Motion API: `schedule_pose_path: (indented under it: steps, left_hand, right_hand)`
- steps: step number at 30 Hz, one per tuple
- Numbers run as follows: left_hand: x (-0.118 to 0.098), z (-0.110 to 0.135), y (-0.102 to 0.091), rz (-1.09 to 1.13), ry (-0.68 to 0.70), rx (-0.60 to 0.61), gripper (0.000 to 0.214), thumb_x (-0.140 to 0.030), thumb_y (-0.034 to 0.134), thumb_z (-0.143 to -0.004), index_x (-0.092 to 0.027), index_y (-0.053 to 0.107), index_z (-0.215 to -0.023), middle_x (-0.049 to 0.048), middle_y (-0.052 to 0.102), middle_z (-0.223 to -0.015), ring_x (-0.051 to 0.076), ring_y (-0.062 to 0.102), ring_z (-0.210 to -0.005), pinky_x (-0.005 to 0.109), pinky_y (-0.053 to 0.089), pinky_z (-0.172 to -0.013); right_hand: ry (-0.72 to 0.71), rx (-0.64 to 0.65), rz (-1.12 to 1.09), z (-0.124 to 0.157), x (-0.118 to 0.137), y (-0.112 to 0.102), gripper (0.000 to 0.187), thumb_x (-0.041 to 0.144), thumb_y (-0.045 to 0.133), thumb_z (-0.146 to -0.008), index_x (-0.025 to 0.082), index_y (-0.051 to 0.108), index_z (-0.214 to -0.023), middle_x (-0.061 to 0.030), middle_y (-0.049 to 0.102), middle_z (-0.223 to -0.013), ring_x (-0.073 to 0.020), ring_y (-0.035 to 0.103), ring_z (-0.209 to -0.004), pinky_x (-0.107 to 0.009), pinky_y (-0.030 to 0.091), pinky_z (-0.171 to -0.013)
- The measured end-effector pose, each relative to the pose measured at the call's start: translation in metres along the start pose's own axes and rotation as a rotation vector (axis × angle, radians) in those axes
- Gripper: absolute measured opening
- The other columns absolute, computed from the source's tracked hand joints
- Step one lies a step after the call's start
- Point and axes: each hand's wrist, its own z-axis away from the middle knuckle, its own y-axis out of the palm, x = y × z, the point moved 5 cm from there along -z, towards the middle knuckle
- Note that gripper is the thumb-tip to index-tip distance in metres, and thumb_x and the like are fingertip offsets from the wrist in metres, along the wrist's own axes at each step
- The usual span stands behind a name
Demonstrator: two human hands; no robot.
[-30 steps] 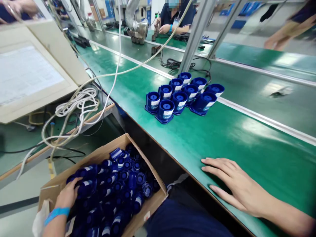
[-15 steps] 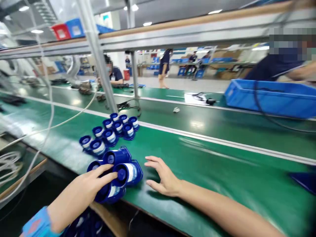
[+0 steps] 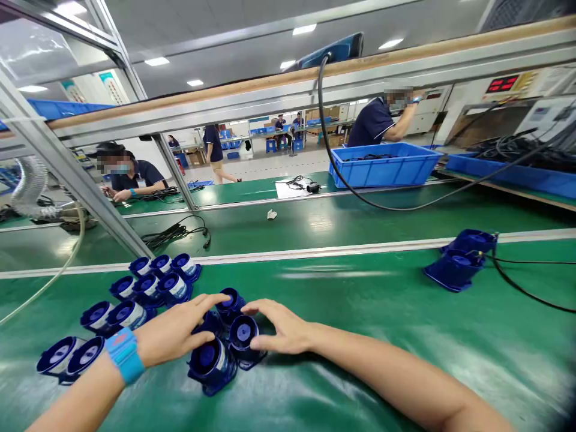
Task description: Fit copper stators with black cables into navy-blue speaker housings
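Observation:
Between my two hands, several dark blue round plastic housings point(image 3: 243, 333) with white-and-blue labels stand bunched upright on the green mat. My left hand point(image 3: 184, 327) curves around the bunch from the left, its fingers on the rear housing point(image 3: 230, 303) and its thumb at the front housing point(image 3: 211, 360). From the right, my right hand point(image 3: 283, 327) grips the bunch, thumb against the right housing's rim and fingers by the rear one. Part of the bunch is hidden behind my left hand. A blue wristband point(image 3: 125, 355) is on my left wrist.
More blue housings point(image 3: 148, 287) stand in rows at left. Two other housings point(image 3: 455, 267) with a black cable sit at right. Beyond the white strip point(image 3: 292, 251) are a blue bin point(image 3: 382, 168), black cables point(image 3: 173, 234) and a metal post point(image 3: 85, 186). Co-workers are across the bench.
The view has swung right. The bunch, tilted at the bench edge under my left hand before, now stands upright on the mat. My right hand has closed in from apart to touch it.

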Motion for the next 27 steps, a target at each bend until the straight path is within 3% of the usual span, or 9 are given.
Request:
schedule_pose_path:
  steps: [3, 8, 11, 13, 15, 17, 19, 23, 27]
  left_hand:
    - [0.019, 0.003, -0.01, 0.03, -0.061, -0.115, 0.062, -0.056, 0.05, -0.095, -0.037, 0.038, -0.153, 0.0034, 0.053, -0.145, 0.026, 0.064, -0.115, 0.037, 0.05, -0.101]
    - [0.054, -0.001, 0.002, -0.037, -0.176, -0.152, 0.061, -0.064, 0.054, -0.09, -0.032, 0.056, -0.142, 0.0047, 0.059, -0.14, 0.03, 0.059, -0.125, 0.041, 0.046, -0.109]
    - [0.064, 0.0, 0.007, -0.039, -0.162, -0.118, 0.051, -0.049, 0.054, -0.09, -0.032, 0.06, -0.138, 0.0013, 0.058, -0.145, 0.027, 0.052, -0.136, 0.039, 0.039, -0.118]
    - [0.07, 0.002, 0.009, -0.041, -0.163, -0.124, 0.054, -0.042, 0.057, -0.087, -0.035, 0.058, -0.14, -0.0018, 0.048, -0.154, 0.026, 0.043, -0.144, 0.039, 0.033, -0.122]
    - [0.078, 0.006, 0.01, -0.055, -0.212, -0.195, 0.066, -0.05, 0.061, -0.085, -0.033, 0.049, -0.148, 0.0002, 0.039, -0.16, 0.029, 0.037, -0.148, 0.043, 0.032, -0.123]
    - [0.086, 0.009, 0.011, -0.074, -0.291, -0.285, 0.082, -0.064, 0.061, -0.084, -0.024, 0.041, -0.153, 0.01, 0.042, -0.157, 0.035, 0.042, -0.143, 0.051, 0.035, -0.12]
    - [0.092, 0.011, 0.014, -0.076, -0.332, -0.304, 0.086, -0.069, 0.06, -0.084, -0.017, 0.043, -0.151, 0.0161, 0.051, -0.147, 0.039, 0.052, -0.133, 0.056, 0.04, -0.115]
    - [0.085, 0.014, 0.014, -0.018, -0.188, -0.165, 0.068, -0.053, 0.06, -0.09, -0.033, 0.041, -0.153, 0.0012, 0.046, -0.156, 0.028, 0.045, -0.143, 0.044, 0.037, -0.121]
    - [0.072, 0.018, 0.007, 0.019, -0.042, -0.06, 0.061, -0.044, 0.057, -0.096, -0.045, 0.036, -0.153, -0.007, 0.033, -0.164, 0.024, 0.031, -0.151, 0.046, 0.032, -0.124]
  right_hand:
    - [-0.064, -0.069, 0.053, -0.022, 0.008, -0.024, 0.04, 0.04, 0.058, -0.099, 0.02, 0.059, -0.134, -0.0103, 0.064, -0.133, -0.0233, 0.057, -0.125, -0.043, 0.042, -0.11]
    - [-0.224, 0.253, 0.102, -0.07, 0.008, -0.023, 0.077, 0.025, 0.071, -0.089, 0.018, 0.034, -0.157, -0.0146, 0.033, -0.163, -0.0247, 0.028, -0.152, -0.045, 0.023, -0.125]
    - [-0.263, 0.384, 0.123, -0.086, 0.004, -0.008, 0.067, 0.027, 0.068, -0.093, 0.018, 0.041, -0.154, -0.0134, 0.042, -0.158, -0.0247, 0.037, -0.147, -0.042, 0.028, -0.123]
    - [-0.202, 0.35, 0.223, -0.091, 0.0, -0.001, 0.068, 0.037, 0.073, -0.091, 0.021, 0.046, -0.151, -0.0139, 0.049, -0.149, -0.0281, 0.047, -0.138, -0.044, 0.037, -0.117]
    - [-0.051, 0.212, 0.343, -0.094, -0.008, -0.002, 0.08, 0.05, 0.082, -0.081, 0.023, 0.051, -0.149, -0.0147, 0.053, -0.137, -0.0315, 0.054, -0.124, -0.048, 0.047, -0.107]
    - [0.095, 0.068, 0.394, -0.092, -0.015, -0.01, 0.087, 0.064, 0.083, -0.072, 0.023, 0.055, -0.144, -0.0148, 0.054, -0.127, -0.0335, 0.056, -0.117, -0.05, 0.051, -0.098]
    - [0.135, 0.03, 0.344, -0.089, -0.02, -0.016, 0.084, 0.067, 0.078, -0.076, 0.022, 0.056, -0.143, -0.0158, 0.052, -0.132, -0.0343, 0.053, -0.123, -0.051, 0.049, -0.101]
    - [0.07, 0.167, 0.178, -0.091, -0.025, -0.017, 0.061, 0.05, 0.076, -0.086, 0.022, 0.059, -0.138, -0.0106, 0.058, -0.138, -0.0276, 0.054, -0.128, -0.044, 0.041, -0.112]
    - [0.211, 0.0, 0.19, -0.108, -0.037, -0.012, 0.063, 0.058, 0.077, -0.083, 0.021, 0.061, -0.13, -0.0105, 0.067, -0.124, -0.0296, 0.062, -0.117, -0.044, 0.048, -0.102]
